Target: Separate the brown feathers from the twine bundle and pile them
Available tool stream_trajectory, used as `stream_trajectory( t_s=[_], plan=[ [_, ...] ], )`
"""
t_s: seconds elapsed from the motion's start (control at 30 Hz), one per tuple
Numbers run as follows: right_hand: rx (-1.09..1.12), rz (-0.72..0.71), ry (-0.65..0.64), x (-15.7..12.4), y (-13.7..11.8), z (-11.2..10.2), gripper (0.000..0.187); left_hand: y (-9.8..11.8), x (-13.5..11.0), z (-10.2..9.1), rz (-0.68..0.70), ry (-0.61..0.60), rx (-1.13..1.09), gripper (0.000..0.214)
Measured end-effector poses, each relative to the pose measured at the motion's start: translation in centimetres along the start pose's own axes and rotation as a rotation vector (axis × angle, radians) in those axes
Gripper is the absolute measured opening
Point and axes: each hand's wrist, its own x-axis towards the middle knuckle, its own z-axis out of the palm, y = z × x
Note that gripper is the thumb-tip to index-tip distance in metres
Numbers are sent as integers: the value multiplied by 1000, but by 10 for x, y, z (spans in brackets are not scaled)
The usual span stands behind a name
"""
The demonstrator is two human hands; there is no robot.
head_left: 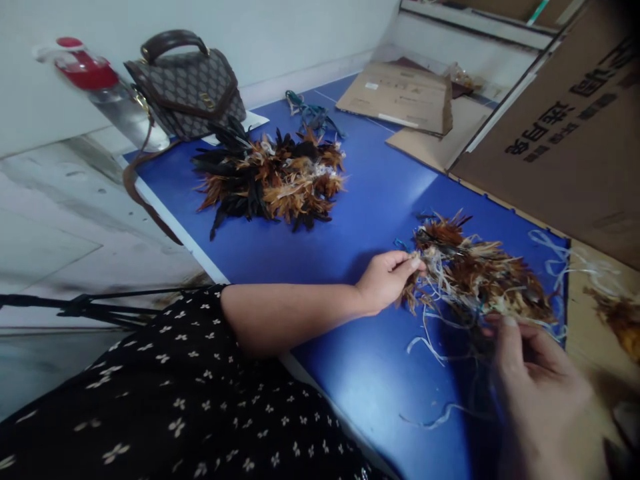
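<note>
A pile of brown and tan feathers [493, 267] lies on the blue tabletop, with pale strings tangled along its near side. At the pile's left end, my left hand [387, 281] is closed, thumb and fingers pinching the base of a small feather bunch. My right hand [537, 383] is at the pile's near right edge, thumb pressed against the fingers; what lies between them is too small to make out. Loose pale string [433, 420] trails on the table between my hands and my body.
Black and brown feather bunches [280, 177] lie farther left. Behind them are a patterned handbag [193, 90], a red-capped water bottle [113, 97] and teal cords [315, 115]. Flattened cardboard [395, 97] is at the back; a large carton [560, 133] stands right. More feathers [623, 320] lie at the right edge.
</note>
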Motion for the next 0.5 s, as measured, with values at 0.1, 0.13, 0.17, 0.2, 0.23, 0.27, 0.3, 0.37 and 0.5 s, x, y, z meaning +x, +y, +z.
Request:
stream_trajectory(
  t_s=[0.1,0.13,0.17,0.2,0.23,0.27,0.3,0.37,0.5],
  plan=[
    [-103,5,59,6,16,0,48,3,0,-3,111,85,204,18],
    [-135,-62,47,7,19,2,47,4,0,-4,147,91,263,19],
    [-162,-156,22,9,21,5,43,4,0,-6,185,91,316,20],
    [-183,-264,-8,11,22,8,38,4,1,-7,223,87,363,20],
    [-201,-375,-47,12,22,12,33,4,1,-9,262,84,404,21],
    [-220,-474,-87,13,23,15,28,3,2,-10,297,82,442,21],
    [-247,-549,-120,14,24,18,26,2,3,-12,328,84,478,22],
    [-319,-616,-150,15,28,23,24,-1,5,-15,373,83,542,23],
    [-369,-609,-149,9,30,27,24,-5,7,-20,482,73,640,23]
  ],
)
